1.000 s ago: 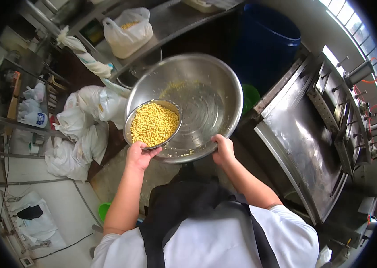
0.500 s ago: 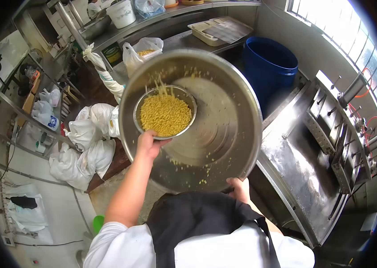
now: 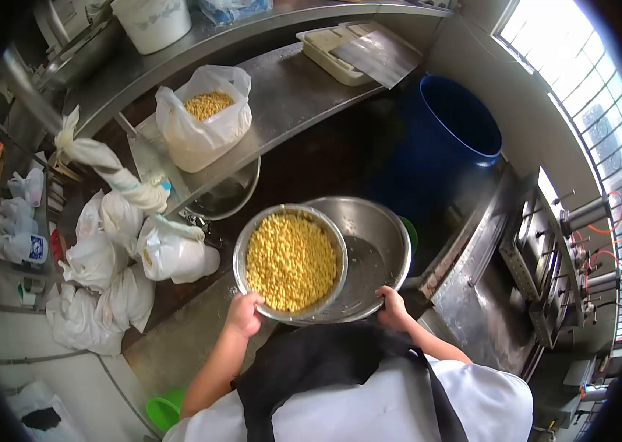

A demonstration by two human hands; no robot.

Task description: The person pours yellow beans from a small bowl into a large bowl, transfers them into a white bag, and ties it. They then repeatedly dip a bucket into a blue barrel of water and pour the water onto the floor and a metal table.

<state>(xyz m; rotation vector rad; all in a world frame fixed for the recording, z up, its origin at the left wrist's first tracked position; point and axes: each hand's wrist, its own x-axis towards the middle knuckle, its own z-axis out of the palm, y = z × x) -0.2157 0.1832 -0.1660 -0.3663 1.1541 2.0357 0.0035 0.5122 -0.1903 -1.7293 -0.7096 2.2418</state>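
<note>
A steel bowl (image 3: 239, 254) heaped with yellow beans (image 3: 289, 261) is in my left hand (image 3: 243, 315), whose fingers are closed at its lower-left rim. Behind it lies a wider steel basin (image 3: 377, 254), its left part hidden by the bowl. My right hand (image 3: 393, 303) grips the basin's lower-right rim, thumb over the edge. The uncovered floor of the basin shows dark, with a few small specks on it.
On the steel shelf (image 3: 281, 81) stands a white plastic bag (image 3: 208, 136) with more yellow beans. Nearby are a blue barrel (image 3: 436, 158), a steel pan (image 3: 230, 191) below the shelf, white sacks (image 3: 94, 258) at left, a steel machine (image 3: 480, 295) at right and a green container (image 3: 167, 409).
The basin has dropped away from my head and looks smaller. My left hand has brought the bowl to the basin's left side, and it looks fuller. My view has shifted.
</note>
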